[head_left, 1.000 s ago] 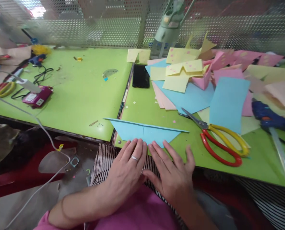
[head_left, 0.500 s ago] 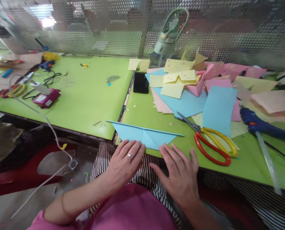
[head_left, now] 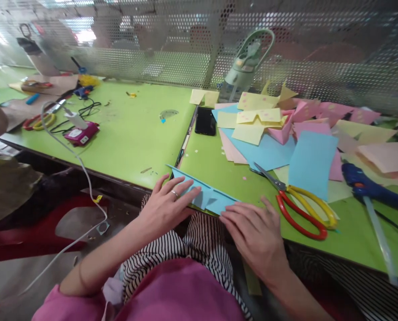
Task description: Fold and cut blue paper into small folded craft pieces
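Observation:
A folded sheet of light-blue paper (head_left: 207, 198) lies slantwise at the table's front edge, with a raised fold along its far side. My left hand (head_left: 170, 196), wearing a ring, rests over its left part with the fingers stretched out and apart. At the right end of the paper, my right hand (head_left: 252, 227) has its fingers together and closed on the corner; its thumb is partly hidden. To the right of that hand lie open-bladed scissors (head_left: 281, 186) with one red and one yellow handle loop.
A black phone (head_left: 205, 121) lies behind the paper. Cut and folded colored papers (head_left: 314, 160) pile up at right, near a blue glue gun (head_left: 362, 180) and a green-lidded bottle (head_left: 241, 73). At left are a purple power adapter (head_left: 81, 133) and a white cable (head_left: 88, 178).
The paper has turned so its right end sits nearer me. My left hand has slid up over it, and my right fingers have closed at its right corner. The view has shifted slightly.

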Motion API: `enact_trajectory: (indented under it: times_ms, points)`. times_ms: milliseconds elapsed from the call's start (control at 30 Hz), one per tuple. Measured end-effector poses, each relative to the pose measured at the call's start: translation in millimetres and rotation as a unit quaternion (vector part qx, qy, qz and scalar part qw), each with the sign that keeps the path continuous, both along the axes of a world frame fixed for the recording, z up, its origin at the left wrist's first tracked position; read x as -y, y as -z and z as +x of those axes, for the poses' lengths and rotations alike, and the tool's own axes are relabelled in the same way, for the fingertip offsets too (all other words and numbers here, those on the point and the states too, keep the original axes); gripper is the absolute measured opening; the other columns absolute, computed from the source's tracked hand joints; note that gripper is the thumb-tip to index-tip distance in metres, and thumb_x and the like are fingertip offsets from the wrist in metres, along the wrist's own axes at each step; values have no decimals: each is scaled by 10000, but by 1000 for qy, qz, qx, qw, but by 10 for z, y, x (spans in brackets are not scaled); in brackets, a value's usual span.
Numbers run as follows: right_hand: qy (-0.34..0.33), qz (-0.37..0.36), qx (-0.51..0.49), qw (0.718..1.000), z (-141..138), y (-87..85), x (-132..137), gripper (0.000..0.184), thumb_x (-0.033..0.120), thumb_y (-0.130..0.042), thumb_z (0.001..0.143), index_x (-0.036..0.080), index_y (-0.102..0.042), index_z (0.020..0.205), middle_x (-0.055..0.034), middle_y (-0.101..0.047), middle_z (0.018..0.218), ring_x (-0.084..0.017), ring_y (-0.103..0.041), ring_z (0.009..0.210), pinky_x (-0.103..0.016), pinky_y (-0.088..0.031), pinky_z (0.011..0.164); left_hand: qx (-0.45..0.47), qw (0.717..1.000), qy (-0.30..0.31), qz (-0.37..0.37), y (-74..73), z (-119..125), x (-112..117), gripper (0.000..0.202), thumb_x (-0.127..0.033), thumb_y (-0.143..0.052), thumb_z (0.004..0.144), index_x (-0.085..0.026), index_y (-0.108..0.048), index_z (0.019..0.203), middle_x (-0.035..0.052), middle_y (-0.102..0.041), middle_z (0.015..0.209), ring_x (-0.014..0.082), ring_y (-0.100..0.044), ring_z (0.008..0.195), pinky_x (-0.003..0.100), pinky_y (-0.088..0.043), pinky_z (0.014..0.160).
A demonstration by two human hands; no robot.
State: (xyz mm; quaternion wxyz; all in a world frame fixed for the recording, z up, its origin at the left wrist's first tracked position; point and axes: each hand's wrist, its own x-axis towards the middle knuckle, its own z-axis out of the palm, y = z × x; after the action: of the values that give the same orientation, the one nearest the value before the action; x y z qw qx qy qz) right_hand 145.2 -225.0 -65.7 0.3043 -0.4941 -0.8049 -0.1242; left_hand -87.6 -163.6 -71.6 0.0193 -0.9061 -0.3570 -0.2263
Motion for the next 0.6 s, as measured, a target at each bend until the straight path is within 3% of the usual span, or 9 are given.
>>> enact_trajectory:
  times_ms: [100,200,267,333,467,533,600]
  points:
    - [20,-62,-96,993,70,-191,-62,82,290,-569,925,240,-625,893,-1,-724,893,-187,-665,869,-429,-449,979,69,991,62,-100,-204,14,-136,294,-332,-570,942,-203,-614,1202,59,-688,1184,200,-594,1155,415,-423,1043]
    - [75,-141,-160,974,118,-402,-141,178,397,-545,926,251,-624,862,2,-707,836,-181,-659,746,-334,-515,746,102,968,106,-203,-445,5,-239,248,-341,-528,958,-178,-664,1087,56,-725,1031,175,-650,1001,360,-481,947]
    - [96,-164,-173,966,135,-500,-199,231,453,-546,913,253,-641,849,2,-701,798,-174,-633,666,-302,-485,625,103,957,128,-240,-564,-18,-249,332,-409,-569,928,-181,-641,1157,69,-708,1093,194,-640,1037,373,-479,953]
    - [99,-186,-190,959,143,-555,-252,264,483,-551,898,249,-651,830,1,-693,761,-167,-604,616,-286,-448,558,115,948,139,-263,-626,-42,-217,559,-512,-641,856,-189,-555,1303,92,-648,1245,223,-604,1135,378,-474,978]
    - [108,-234,-218,941,145,-618,-322,306,519,-564,873,242,-660,783,4,-677,718,-155,-567,577,-270,-406,504,123,958,121,-227,-634,-13,-136,884,-609,-735,716,-208,-412,1434,121,-500,1435,270,-521,1269,400,-447,1040]
    - [122,-243,-219,937,143,-661,-347,322,541,-574,857,243,-669,781,11,-660,689,-136,-517,517,-269,-385,481,99,972,111,-183,-630,47,-133,815,-556,-717,766,-203,-407,1432,127,-478,1453,266,-499,1291,407,-445,1043]
    - [126,-257,-223,932,148,-708,-375,336,561,-582,841,244,-676,782,17,-634,654,-122,-469,479,-266,-364,462,79,978,104,-160,-641,110,-165,603,-434,-649,864,-181,-467,1380,124,-554,1371,241,-544,1233,393,-465,1005]
